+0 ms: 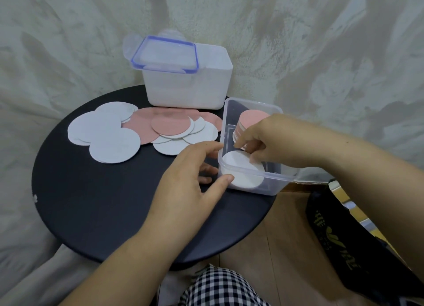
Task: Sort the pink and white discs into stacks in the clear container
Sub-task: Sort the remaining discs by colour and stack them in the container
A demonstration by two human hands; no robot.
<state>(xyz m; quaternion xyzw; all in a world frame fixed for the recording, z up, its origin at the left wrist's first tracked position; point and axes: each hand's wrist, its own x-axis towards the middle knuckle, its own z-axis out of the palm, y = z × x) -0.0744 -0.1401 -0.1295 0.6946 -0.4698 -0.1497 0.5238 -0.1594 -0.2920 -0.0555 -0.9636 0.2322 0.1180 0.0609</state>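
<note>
The round black table (pixel 91 202) stood against a pale patterned wall covering, with wooden floor on my right. The clear container (pixel 273 108) sat at the table's right edge, its long axis running away from me. Inside, the pink stack (pixel 252 120) filled the far half and the white stack (pixel 238 170) the near half.

My right hand (pixel 263 140) was lowered into the container between the two stacks, with its fingertips on the far edge of the top white disc. I could not tell whether they pinched the disc or only pressed it flat. My left hand (pixel 183 186) lay spread against the container's near left corner, thumb on the wall and forefinger at the rim, steadying it and not closed round anything.

The loose discs (pixel 114 148), white and pink overlapping, lay flat beyond and to the left of my left hand, in front of the white lidded tub (pixel 183 88). I judged the left hand the nearer one for the next pick.
</note>
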